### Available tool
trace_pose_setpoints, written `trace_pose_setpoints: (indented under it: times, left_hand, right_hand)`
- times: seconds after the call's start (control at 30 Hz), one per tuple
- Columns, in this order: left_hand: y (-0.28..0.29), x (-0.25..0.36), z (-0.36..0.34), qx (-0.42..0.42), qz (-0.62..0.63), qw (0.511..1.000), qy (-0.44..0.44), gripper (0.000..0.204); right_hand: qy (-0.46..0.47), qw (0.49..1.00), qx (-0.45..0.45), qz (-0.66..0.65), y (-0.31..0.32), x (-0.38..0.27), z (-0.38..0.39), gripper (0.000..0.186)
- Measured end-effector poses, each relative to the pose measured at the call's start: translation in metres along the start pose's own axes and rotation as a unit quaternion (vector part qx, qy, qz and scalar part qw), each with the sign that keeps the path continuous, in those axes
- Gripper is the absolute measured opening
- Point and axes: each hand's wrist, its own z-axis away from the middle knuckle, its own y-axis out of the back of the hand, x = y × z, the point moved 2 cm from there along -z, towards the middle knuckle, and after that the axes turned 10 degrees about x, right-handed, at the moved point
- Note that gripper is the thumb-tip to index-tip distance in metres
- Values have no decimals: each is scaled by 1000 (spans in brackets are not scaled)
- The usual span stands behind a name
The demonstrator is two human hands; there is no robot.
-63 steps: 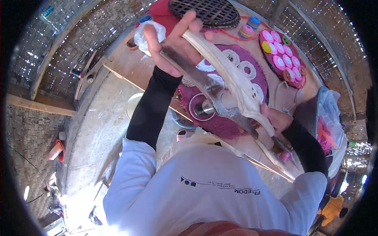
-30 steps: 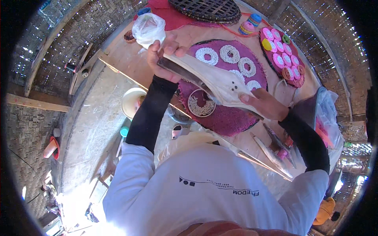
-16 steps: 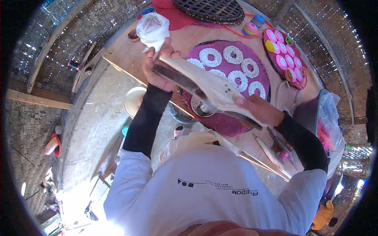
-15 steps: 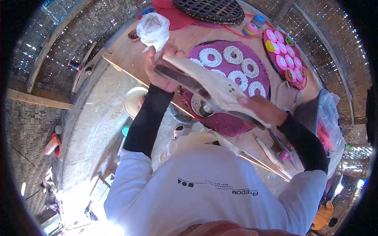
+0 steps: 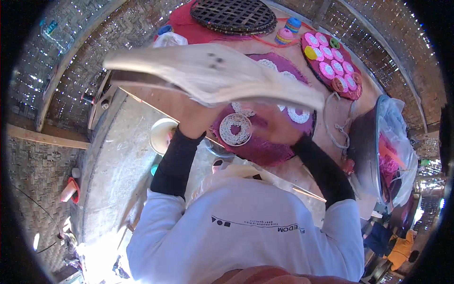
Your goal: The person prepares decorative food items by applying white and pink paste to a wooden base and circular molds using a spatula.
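A long pale wooden lever press [image 5: 213, 71], blurred by motion, is raised above the workbench, spanning most of its width. My left hand [image 5: 196, 116] grips it from below near the middle, its fingers hidden behind the wood. Close under the press's right half is my right hand [image 5: 279, 124]; its fingers are smeared, and I cannot tell whether they touch the wood. Beneath lies a round tray covered with purple mesh cloth [image 5: 267, 154], bearing several white lacy rings [image 5: 299, 116]. At its near left, one lacy ring [image 5: 227, 128] lies inside a thin round hoop.
Pink-and-white rounds [image 5: 326, 70] fill another tray at the back right. Dark woven trays [image 5: 231, 16] and colourful twine rolls [image 5: 289, 33] are at the back. A plastic-lined tub [image 5: 366, 146] stands right, a pale bucket [image 5: 160, 135] left. Someone in orange [image 5: 402, 248] is at lower right.
The press has swung left and up toward me, out of its slanted position over the tray. My right hand has moved left off its right end. The hooped ring is now uncovered.
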Motion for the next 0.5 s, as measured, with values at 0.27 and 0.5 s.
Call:
trace_pose_setpoints:
  times: [0.27,0.5]
  left_hand:
    - [12,-9,5,41,-92,995,-11,25]
    - [5,-22,12,-4,-63,998,-24,30]
  right_hand:
    - [27,981,-97,167,-32,-4,-8,93]
    - [-67,984,-78,145,20,-4,12,101]
